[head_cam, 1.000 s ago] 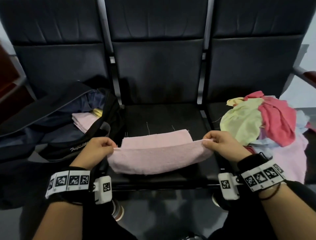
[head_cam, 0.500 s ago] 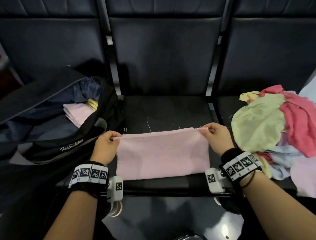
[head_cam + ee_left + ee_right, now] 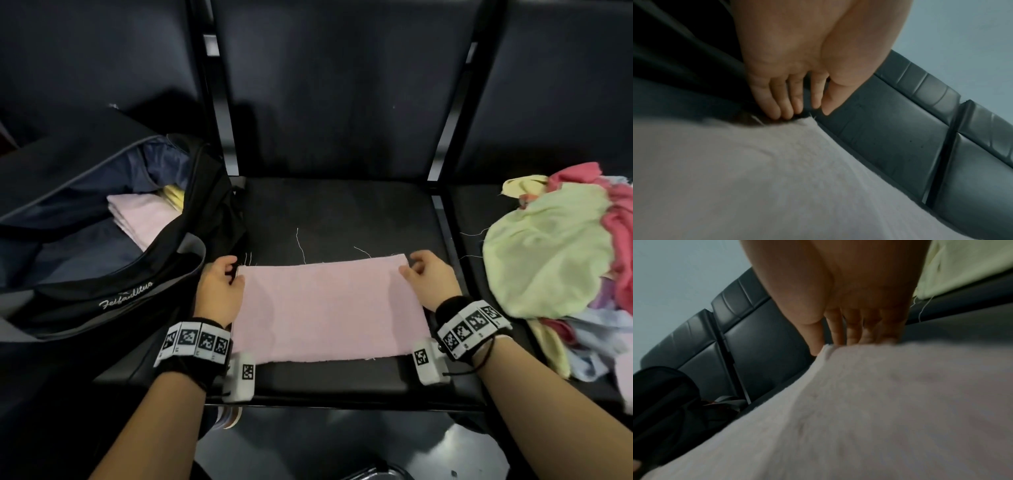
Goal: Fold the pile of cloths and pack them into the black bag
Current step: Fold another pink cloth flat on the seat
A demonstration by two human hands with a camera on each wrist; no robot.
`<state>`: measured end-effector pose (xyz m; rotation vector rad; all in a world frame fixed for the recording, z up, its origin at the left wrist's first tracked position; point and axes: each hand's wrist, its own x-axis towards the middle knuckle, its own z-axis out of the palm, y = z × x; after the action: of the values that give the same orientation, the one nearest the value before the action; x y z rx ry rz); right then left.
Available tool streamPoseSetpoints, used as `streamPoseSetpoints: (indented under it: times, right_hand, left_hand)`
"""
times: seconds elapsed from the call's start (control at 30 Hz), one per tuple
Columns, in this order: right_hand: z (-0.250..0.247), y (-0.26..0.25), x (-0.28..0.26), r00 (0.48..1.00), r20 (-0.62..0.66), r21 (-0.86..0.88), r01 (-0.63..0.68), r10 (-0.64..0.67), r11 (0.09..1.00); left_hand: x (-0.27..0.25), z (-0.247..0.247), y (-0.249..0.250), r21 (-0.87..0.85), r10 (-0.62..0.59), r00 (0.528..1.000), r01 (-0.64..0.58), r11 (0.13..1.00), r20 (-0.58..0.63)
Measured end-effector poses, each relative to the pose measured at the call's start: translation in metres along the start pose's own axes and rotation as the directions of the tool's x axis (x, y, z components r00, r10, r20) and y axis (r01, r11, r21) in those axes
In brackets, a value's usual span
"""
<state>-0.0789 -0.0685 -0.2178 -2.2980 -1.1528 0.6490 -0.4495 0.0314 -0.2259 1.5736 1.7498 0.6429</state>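
Observation:
A pink cloth lies folded in half, flat on the middle black seat. My left hand is at its far left corner; in the left wrist view the fingers are nearly straight, their tips rest on the cloth, and the thumb stands apart. At the far right corner is my right hand, where thumb and fingers pinch the slightly raised corner of the cloth. The black bag stands open on the left seat with folded pink cloths inside.
A loose pile of cloths in green, red, blue and pink covers the right seat. Black seat backs rise behind all three seats. Loose white threads lie on the middle seat beyond the cloth.
Both hands carried the near edge of the pink cloth away from me and laid it on the far edge, which folded it in half. The left fingers have loosened.

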Motion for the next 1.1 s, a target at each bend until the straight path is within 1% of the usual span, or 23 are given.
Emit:
streamPoseSetpoints:
  times: [0.07,0.17,0.27,0.33,0.43,0.53,0.63,0.7,0.77,0.83,0.87,0.9,0.97,1.03,1.1]
  right_hand:
    - [0.001,0.01,-0.013,0.999,0.025,-0.03,-0.031,0.032,0.999]
    - [0.002,0.017,-0.034,0.995,0.079,-0.032,-0.051,0.053,0.998]
    - [0.003,0.014,-0.047,0.988,0.13,-0.022,-0.078,0.08,0.997]
    - [0.0,0.014,-0.052,0.98,0.163,0.075,-0.129,0.115,0.989]
    - [-0.014,0.022,-0.06,0.975,0.153,0.264,-0.198,0.161,0.944]
    - [-0.032,0.034,-0.07,0.961,0.147,0.389,-0.272,0.232,0.88]
    - [-0.046,0.039,-0.08,0.935,0.221,0.51,-0.353,0.277,0.785]
    - [-0.053,0.034,-0.086,0.931,0.27,0.581,-0.361,0.246,0.729]
    - [-0.057,0.018,-0.091,0.934,0.309,0.628,-0.343,0.18,0.699]
    - [-0.055,-0.008,-0.097,0.936,0.335,0.626,-0.307,0.108,0.717]
    - [-0.052,-0.024,-0.1,0.937,0.342,0.618,-0.283,0.073,0.733]
    - [-0.046,-0.039,-0.103,0.936,0.349,0.617,-0.261,0.039,0.742]
    - [-0.027,-0.072,-0.109,0.929,0.37,0.63,-0.235,-0.02,0.74]
    - [-0.002,-0.103,-0.118,0.916,0.393,0.619,-0.204,-0.075,0.758]
    - [0.024,-0.127,-0.129,0.882,0.451,0.595,-0.183,-0.137,0.782]
  left_hand:
    - [-0.01,-0.005,-0.007,0.065,-0.022,0.999,0.02,0.998,0.038]
    - [-0.026,-0.011,-0.01,0.198,-0.053,0.989,0.025,0.98,0.135]
    - [-0.04,-0.012,-0.006,0.216,-0.098,0.979,0.058,0.975,0.178]
    - [-0.05,-0.012,-0.006,0.221,-0.114,0.977,0.073,0.973,0.182]
    - [-0.067,-0.013,-0.006,0.2,-0.098,0.975,0.057,0.978,0.2]
    - [-0.078,-0.007,0.001,0.139,-0.083,0.956,0.046,0.989,0.282]
    - [-0.085,-0.001,0.009,0.14,-0.089,0.938,0.044,0.989,0.335]
    - [-0.085,0.002,0.011,0.153,-0.071,0.945,0.023,0.988,0.318]
    - [-0.084,0.003,0.013,0.108,-0.018,0.967,-0.01,0.994,0.254]
    - [-0.085,0.001,0.017,-0.016,0.024,0.976,-0.021,1.0,0.217]
    - [-0.085,0.001,0.019,-0.096,0.026,0.974,-0.004,0.995,0.224]
    - [-0.086,0.0,0.021,-0.186,0.01,0.968,0.038,0.982,0.251]
    - [-0.091,-0.001,0.025,-0.35,-0.052,0.941,0.175,0.92,0.334]
    - [-0.095,-0.003,0.026,-0.415,-0.106,0.905,0.29,0.862,0.411]
    - [-0.097,-0.005,0.025,-0.433,-0.133,0.885,0.344,0.833,0.447]
